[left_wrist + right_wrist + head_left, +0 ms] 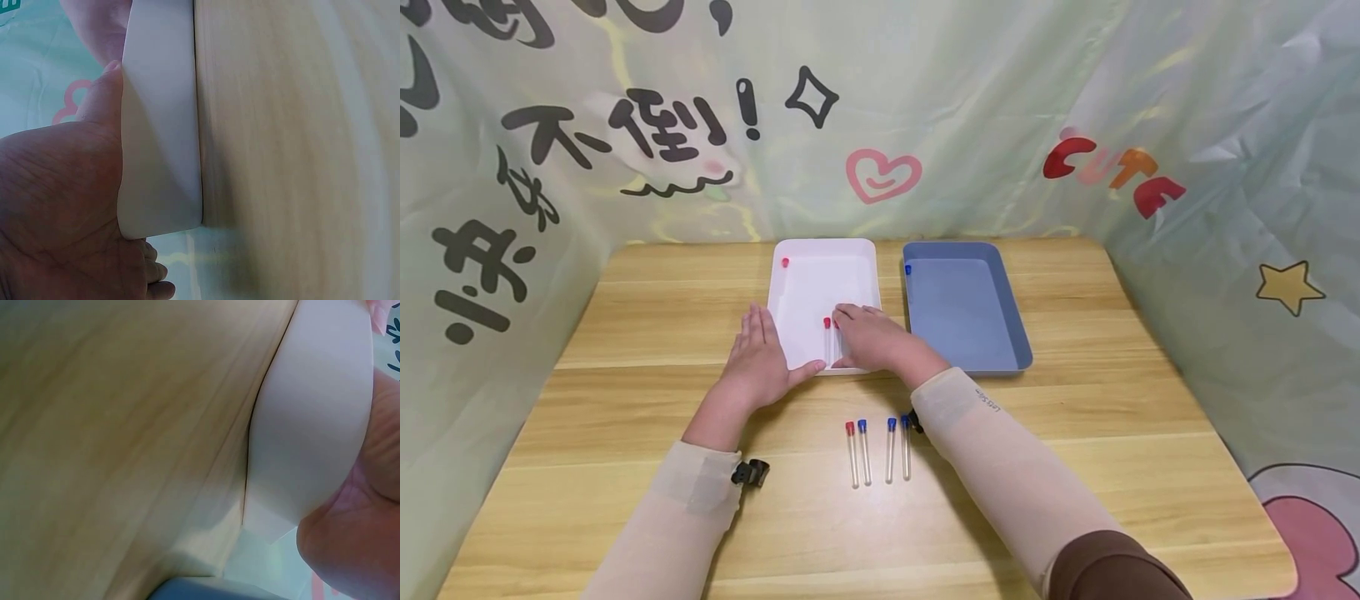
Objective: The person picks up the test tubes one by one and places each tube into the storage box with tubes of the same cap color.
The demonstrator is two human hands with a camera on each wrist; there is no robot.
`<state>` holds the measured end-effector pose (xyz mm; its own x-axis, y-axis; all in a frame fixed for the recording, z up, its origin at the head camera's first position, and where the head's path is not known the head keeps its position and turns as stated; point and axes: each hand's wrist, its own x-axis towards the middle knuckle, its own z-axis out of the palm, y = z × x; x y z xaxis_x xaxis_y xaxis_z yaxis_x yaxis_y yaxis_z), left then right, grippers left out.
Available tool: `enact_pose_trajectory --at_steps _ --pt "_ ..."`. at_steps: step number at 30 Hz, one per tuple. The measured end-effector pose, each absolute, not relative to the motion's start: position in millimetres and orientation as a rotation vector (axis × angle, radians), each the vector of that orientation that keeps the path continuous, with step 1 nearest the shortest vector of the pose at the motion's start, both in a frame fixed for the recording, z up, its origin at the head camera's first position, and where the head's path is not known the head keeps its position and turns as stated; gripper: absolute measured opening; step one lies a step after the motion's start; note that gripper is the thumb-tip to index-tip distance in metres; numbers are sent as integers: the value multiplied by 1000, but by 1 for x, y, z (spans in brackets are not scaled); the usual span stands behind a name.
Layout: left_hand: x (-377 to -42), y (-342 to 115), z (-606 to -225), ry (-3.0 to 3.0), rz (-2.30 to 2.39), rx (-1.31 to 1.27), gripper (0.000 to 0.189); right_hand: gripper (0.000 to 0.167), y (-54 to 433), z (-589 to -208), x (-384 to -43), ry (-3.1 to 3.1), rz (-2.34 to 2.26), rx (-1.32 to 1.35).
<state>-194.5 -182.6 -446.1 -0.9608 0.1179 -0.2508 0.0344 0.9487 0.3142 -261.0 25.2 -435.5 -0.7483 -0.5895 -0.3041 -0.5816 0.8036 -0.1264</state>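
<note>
Bracing a corner of the white tray (805,308), seemingly against sliding, the left hand (754,360) stretches straight-fingered, thumb spread, while the right hand (876,340) bends over red-capped tubes (827,340) inside, its hold impossible to tell, and four more tubes (891,454) lie on the desk (820,542).

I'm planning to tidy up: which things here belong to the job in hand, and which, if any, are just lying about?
Seem to belong:
left hand and right hand, both at the white tray
blue tray
red-capped tubes
blue-capped tubes
perhaps small red piece and small blue piece

Seem mere setting, not lying about:
printed backdrop
wooden table
</note>
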Motion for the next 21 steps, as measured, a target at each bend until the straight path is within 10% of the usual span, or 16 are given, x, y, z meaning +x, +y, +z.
enact_pose_trajectory --at_steps 21 --pt "-194 -181 -444 2832 442 115 130 98 29 -438 -262 2662 -104 -909"
